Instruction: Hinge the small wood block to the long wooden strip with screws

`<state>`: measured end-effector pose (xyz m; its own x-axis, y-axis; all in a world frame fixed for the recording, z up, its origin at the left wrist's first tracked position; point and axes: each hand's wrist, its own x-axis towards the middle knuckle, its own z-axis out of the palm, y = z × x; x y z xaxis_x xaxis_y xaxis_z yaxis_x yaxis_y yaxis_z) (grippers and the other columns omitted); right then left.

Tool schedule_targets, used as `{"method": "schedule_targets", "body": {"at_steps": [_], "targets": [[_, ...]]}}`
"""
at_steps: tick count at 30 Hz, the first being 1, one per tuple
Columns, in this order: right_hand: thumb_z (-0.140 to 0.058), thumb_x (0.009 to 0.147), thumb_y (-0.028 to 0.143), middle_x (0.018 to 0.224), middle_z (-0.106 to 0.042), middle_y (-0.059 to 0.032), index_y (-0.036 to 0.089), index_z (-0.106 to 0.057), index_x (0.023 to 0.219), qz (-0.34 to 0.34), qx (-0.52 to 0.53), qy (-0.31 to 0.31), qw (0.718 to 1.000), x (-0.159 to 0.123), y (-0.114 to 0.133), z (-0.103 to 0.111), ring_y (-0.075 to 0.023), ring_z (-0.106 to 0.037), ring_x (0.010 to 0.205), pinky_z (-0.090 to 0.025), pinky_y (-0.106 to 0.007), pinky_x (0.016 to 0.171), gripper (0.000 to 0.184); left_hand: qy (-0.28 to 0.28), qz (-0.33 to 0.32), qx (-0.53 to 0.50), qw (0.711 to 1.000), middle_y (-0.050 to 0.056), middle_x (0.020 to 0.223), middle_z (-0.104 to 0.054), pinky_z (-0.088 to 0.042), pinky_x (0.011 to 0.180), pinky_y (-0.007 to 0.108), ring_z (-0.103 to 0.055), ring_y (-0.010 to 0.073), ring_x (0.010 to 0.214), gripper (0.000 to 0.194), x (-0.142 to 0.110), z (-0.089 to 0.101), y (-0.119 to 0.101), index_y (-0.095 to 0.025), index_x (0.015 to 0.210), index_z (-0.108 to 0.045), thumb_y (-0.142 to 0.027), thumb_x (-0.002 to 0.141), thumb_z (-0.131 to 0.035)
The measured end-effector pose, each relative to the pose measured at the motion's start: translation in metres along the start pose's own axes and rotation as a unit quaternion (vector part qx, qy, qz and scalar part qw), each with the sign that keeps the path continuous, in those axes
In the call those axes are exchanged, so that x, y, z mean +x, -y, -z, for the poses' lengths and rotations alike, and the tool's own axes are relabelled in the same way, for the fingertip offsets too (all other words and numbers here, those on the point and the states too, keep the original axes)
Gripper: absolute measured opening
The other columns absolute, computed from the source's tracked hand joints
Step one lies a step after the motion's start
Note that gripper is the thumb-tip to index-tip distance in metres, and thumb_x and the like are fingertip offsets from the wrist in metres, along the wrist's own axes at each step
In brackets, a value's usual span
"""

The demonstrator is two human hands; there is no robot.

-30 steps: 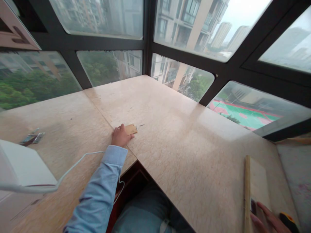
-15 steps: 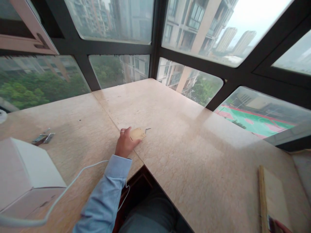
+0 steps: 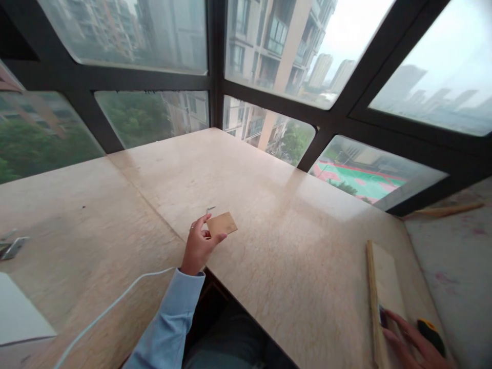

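My left hand (image 3: 200, 243) holds a small, thin wooden plate (image 3: 223, 223) between thumb and fingers, tilted above the pale stone counter (image 3: 292, 266). Just past its fingertips lies a thin bent metal piece (image 3: 210, 208). At the far right, my right hand (image 3: 413, 341) reaches over a long wooden board (image 3: 388, 277). Its thumb and fingertips close round a small dark object (image 3: 382, 316) at the board's left edge, too small to name. Beside that hand, on its right, is a black and yellow object (image 3: 431, 335), partly hidden.
A white box (image 3: 23, 312) stands at lower left, with a white cable (image 3: 115, 300) running across the counter. Small metal parts (image 3: 13, 248) lie behind the box. Dark-framed windows (image 3: 217, 56) border the back, and a wall (image 3: 453, 261) rises at right.
My view has turned right, bringing more of my right hand and the black and yellow object into sight. My left hand has turned the wooden plate to show its flat face.
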<state>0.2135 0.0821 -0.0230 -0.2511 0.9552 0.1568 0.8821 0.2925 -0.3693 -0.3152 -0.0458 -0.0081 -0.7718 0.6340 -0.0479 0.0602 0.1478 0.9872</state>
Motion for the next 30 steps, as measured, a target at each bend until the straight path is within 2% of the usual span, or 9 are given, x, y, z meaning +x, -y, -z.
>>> {"method": "schedule_targets", "body": {"at_steps": [2,6,12,16,18,23,27,30], "targets": [[-0.052,0.078,0.064,0.111,-0.075,-0.011,0.026,-0.069,0.109,-0.022,0.026,0.022,0.999,-0.005,0.001,0.0,-0.0372,-0.07,0.102,-0.058,-0.053,0.088,0.052,0.031,0.006,-0.017,0.999,0.02,0.13,-0.055,-0.06,0.064,0.029,-0.068,0.0166,0.076,0.083,-0.007,-0.014,-0.002,-0.013,0.136,-0.048,-0.04,0.064,-0.082],[-0.051,0.081,0.065,0.118,-0.073,-0.0102,0.024,-0.067,0.116,-0.037,0.039,0.014,0.998,-0.01,0.005,-0.001,-0.0355,-0.067,0.111,-0.052,-0.054,0.099,0.056,0.074,0.006,-0.023,0.997,0.02,0.131,-0.056,-0.059,0.064,0.028,-0.07,0.0186,0.079,0.085,-0.019,-0.044,-0.005,-0.014,0.138,-0.048,-0.045,0.066,-0.08],[-0.05,0.085,0.066,0.123,-0.07,-0.0102,0.022,-0.065,0.12,-0.036,0.059,-0.011,0.998,-0.014,0.012,-0.004,-0.0326,-0.064,0.116,-0.05,-0.052,0.102,0.058,0.164,0.008,-0.038,0.986,0.015,0.108,-0.068,-0.058,0.065,0.028,-0.071,0.0232,0.085,0.091,-0.033,-0.099,-0.014,-0.01,0.143,-0.042,-0.044,0.067,-0.078],[-0.05,0.088,0.064,0.126,-0.068,-0.0112,0.021,-0.064,0.122,-0.031,0.078,-0.023,0.996,-0.017,0.017,-0.004,-0.0305,-0.063,0.118,-0.048,-0.05,0.104,0.057,0.212,0.027,-0.076,0.974,0.019,0.124,-0.063,-0.059,0.069,0.031,-0.071,0.0227,0.085,0.09,-0.045,-0.139,-0.026,-0.011,0.142,-0.044,-0.035,0.063,-0.081],[-0.05,0.089,0.063,0.127,-0.067,-0.0114,0.021,-0.063,0.123,-0.03,0.086,-0.027,0.995,-0.018,0.019,-0.003,-0.0298,-0.062,0.119,-0.047,-0.049,0.105,0.056,0.248,0.036,-0.095,0.963,0.02,0.129,-0.061,-0.06,0.073,0.034,-0.071,0.0235,0.088,0.088,-0.051,-0.159,-0.029,-0.012,0.14,-0.046,-0.033,0.063,-0.082],[-0.051,0.092,0.058,0.13,-0.065,-0.0111,0.021,-0.061,0.127,-0.035,0.108,-0.025,0.993,-0.019,0.025,0.001,-0.0284,-0.059,0.122,-0.044,-0.05,0.108,0.052,0.364,0.072,-0.126,0.92,0.019,0.116,-0.068,-0.057,0.085,0.038,-0.07,0.0263,0.097,0.096,-0.072,-0.205,-0.026,-0.01,0.146,-0.036,-0.028,0.063,-0.081],[-0.054,0.092,0.053,0.131,-0.064,-0.0114,0.021,-0.061,0.128,-0.031,0.12,-0.023,0.992,-0.017,0.026,0.001,-0.0279,-0.058,0.124,-0.043,-0.049,0.11,0.049,0.428,0.098,-0.123,0.89,0.018,0.11,-0.07,-0.057,0.082,0.037,-0.07,0.0264,0.097,0.096,-0.093,-0.234,-0.018,-0.009,0.147,-0.033,-0.025,0.064,-0.08],[-0.055,0.093,0.05,0.132,-0.064,-0.011,0.022,-0.06,0.13,-0.031,0.129,-0.027,0.991,-0.016,0.025,0.0,-0.0273,-0.057,0.125,-0.042,-0.05,0.11,0.047,0.468,0.108,-0.111,0.87,0.016,0.106,-0.07,-0.057,0.073,0.032,-0.07,0.0247,0.092,0.092,-0.108,-0.25,-0.015,-0.011,0.147,-0.033,-0.024,0.067,-0.077]]}}
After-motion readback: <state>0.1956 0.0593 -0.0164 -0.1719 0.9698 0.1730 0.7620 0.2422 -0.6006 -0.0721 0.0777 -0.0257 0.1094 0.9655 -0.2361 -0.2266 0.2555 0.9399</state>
